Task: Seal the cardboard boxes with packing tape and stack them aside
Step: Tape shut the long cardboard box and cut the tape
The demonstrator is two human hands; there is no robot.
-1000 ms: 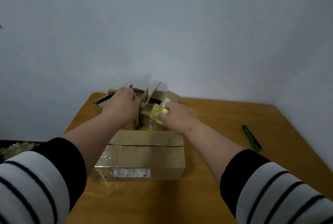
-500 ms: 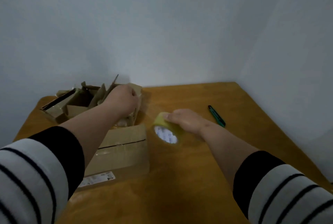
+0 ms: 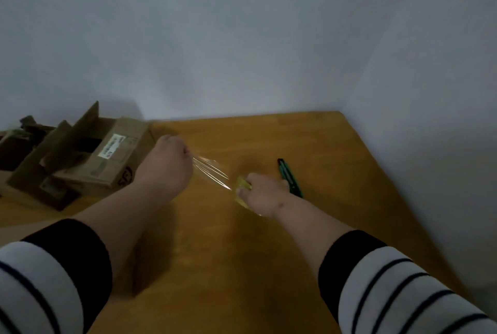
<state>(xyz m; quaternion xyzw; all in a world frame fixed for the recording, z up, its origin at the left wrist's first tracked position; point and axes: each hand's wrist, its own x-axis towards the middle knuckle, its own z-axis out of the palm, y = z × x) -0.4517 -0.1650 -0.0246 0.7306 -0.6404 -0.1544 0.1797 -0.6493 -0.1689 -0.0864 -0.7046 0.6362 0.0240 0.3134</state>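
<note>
My right hand [image 3: 262,193] grips a yellowish roll of clear packing tape [image 3: 243,188] above the wooden table [image 3: 242,253]. A stretch of clear tape [image 3: 209,171] runs from the roll up-left to my left hand [image 3: 168,164], which pinches its free end. Several open cardboard boxes [image 3: 88,156] with raised flaps stand at the far left, just left of my left hand. A corner of a closed box [image 3: 24,227] shows at the left edge beside my left forearm.
A green utility knife [image 3: 290,179] lies on the table just right of my right hand. Pale walls meet at a corner behind the table's far right; the table's right edge runs along the wall.
My view swung right, so the boxes slid to the left edge. My left hand left the open box and took the tape's end; a strip now stretches between both hands.
</note>
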